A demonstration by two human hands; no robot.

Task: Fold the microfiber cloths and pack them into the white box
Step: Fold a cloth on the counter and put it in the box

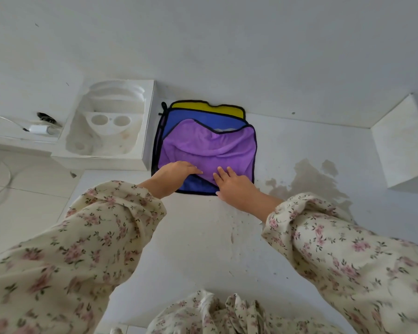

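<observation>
Left hand [176, 173] and right hand [233, 185] rest flat on a purple microfiber cloth [208, 145]. It tops a blue cloth [179, 119] and a yellow cloth [203, 107] beside a white moulded box [148, 131]

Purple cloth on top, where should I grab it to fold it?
Pinch the purple cloth along its near edge, towards the two corners, coming from your own side, where the left hand and right hand rest. That edge lies fairly flat over the blue cloth. The far edge is rumpled.

White wall [251, 44]; stained white tabletop [203, 237]; pale tiled floor [22, 213] left.
</observation>
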